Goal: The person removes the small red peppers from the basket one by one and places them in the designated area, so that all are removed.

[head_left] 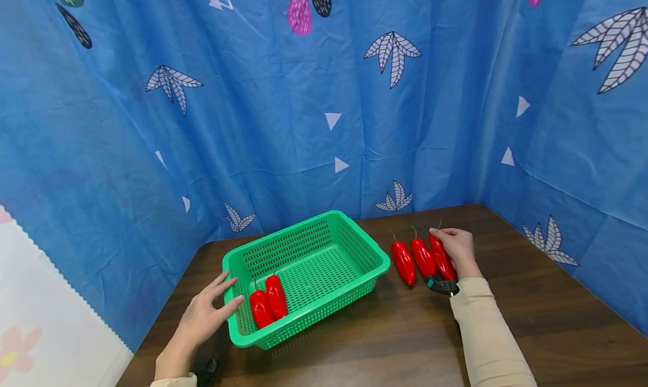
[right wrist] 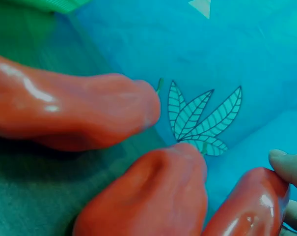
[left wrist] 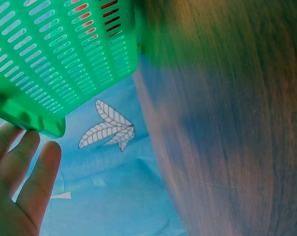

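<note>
My left hand [head_left: 202, 315] is at the left end of a green plastic basket [head_left: 324, 313], fingers spread and fairly straight, fingertips right at the rim. In the left wrist view, the fingers [left wrist: 46, 169] lie close under the rim's outer edge. Two red peppers [head_left: 276, 298] with thin green stems lie inside the basket's left part. On the table to the right, my right hand [head_left: 458, 249] pinches the rightmost red pepper [head_left: 442, 259] near its stem end. Beside it lie a middle pepper [head_left: 423, 256] and a left pepper [head_left: 404, 263]; all three appear in the right wrist view.
The brown wooden table [head_left: 354, 353] is bordered at the back and right by a blue patterned curtain [head_left: 304, 122]. A white cloth with a flower print [head_left: 45, 302] hangs at the left. Black wrist gear [head_left: 442, 286] sits below my right hand, overlapping the peppers' lower ends.
</note>
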A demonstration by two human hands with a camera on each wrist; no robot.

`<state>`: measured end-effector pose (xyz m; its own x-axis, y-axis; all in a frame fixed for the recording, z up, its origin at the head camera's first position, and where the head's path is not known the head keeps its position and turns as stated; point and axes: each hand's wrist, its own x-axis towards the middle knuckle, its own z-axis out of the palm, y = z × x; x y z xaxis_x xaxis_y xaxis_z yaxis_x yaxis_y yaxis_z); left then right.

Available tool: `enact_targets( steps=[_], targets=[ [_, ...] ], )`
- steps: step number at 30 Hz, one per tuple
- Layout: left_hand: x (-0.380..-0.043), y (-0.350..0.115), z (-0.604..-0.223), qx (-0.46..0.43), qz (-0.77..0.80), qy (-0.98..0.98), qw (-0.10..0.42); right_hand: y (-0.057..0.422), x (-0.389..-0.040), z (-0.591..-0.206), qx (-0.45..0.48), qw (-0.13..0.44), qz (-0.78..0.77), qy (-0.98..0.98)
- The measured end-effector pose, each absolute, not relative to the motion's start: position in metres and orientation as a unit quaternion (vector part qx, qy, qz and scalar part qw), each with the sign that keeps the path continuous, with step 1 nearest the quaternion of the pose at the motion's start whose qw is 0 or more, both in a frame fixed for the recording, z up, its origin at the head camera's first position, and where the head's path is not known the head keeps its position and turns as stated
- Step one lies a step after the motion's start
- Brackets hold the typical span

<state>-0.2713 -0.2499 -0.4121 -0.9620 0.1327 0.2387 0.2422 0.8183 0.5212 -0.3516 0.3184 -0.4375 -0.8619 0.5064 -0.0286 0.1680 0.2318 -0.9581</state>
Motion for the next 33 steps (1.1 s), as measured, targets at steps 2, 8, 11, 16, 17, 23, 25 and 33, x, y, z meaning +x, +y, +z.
enact_targets(
  steps=[2, 8, 11, 16, 17, 23, 25, 33],
  targets=[
    [-0.271, -0.250, -0.413, -0.100, -0.286, -0.948, 0.095, 0.319, -0.352, -0.440, -0.220, 0.144, 0.581, -0.771],
    [-0.271, -0.250, -0.413, -0.100, -0.287, -0.948, 0.095, 0.322, -0.353, -0.444, -0.220, 0.123, 0.583, -0.772],
    [-0.271, -0.249, -0.413, -0.100, -0.289, -0.947, 0.096, 0.322, -0.354, -0.445, -0.220, 0.117, 0.586, -0.771],
    [-0.270, -0.250, -0.413, -0.100, -0.289, -0.947, 0.096, 0.320, -0.355, -0.447, -0.212, 0.109, 0.588, -0.773],
    [-0.270, -0.250, -0.413, -0.100, -0.290, -0.947, 0.096, 0.320, -0.355, -0.448, -0.210, 0.106, 0.587, -0.775],
    [-0.269, -0.249, -0.413, -0.101, -0.289, -0.947, 0.096, 0.320, -0.355, -0.451, -0.207, 0.101, 0.585, -0.778],
    [-0.269, -0.249, -0.412, -0.101, -0.287, -0.948, 0.096, 0.320, -0.355, -0.452, -0.208, 0.100, 0.584, -0.778],
    [-0.268, -0.249, -0.410, -0.101, -0.283, -0.949, 0.094, 0.317, -0.358, -0.455, -0.208, 0.097, 0.581, -0.781]
  ],
)
